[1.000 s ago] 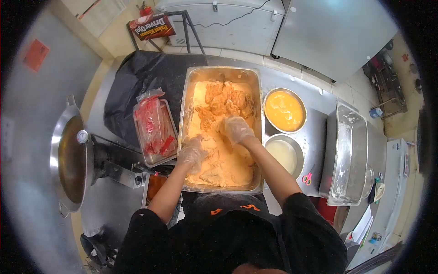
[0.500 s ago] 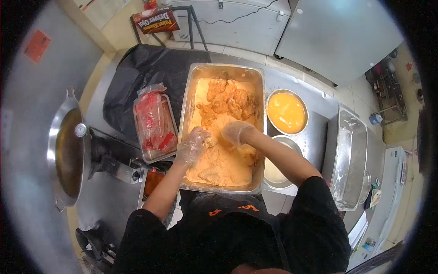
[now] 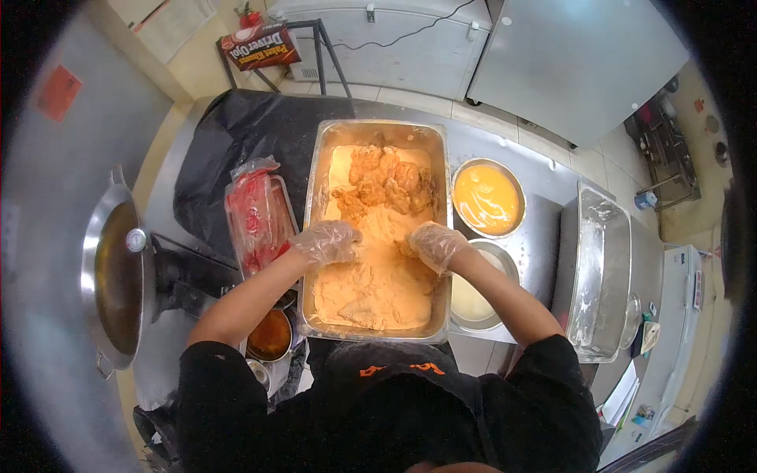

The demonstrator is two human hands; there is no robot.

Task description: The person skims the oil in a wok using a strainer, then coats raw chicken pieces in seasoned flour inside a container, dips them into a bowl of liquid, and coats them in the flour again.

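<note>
A deep metal tray holds an orange-tinted flour mix and, toward its far end, several coated pieces that look like chicken. My left hand, in a clear plastic glove, reaches over the tray's left side. Its fingers curl inward with the tips in the flour. Opposite it, my right hand, gloved likewise, bends its fingers down into the flour by the right wall. A gap of flour separates the two hands. Whatever lies inside the curled fingers is hidden. Near the front, a lumpy shape is covered by flour.
Right of the tray stand a bowl of orange liquid and a bowl of pale contents. Farther right is a dusty metal container. On the left are a plastic-wrapped red package, a wok of oil and a pot of reddish-brown liquid.
My hands have moved apart, the left slightly left, the right toward the right wall and nearer me. Flour now covers pieces that showed in the middle. The view has shifted slightly.
</note>
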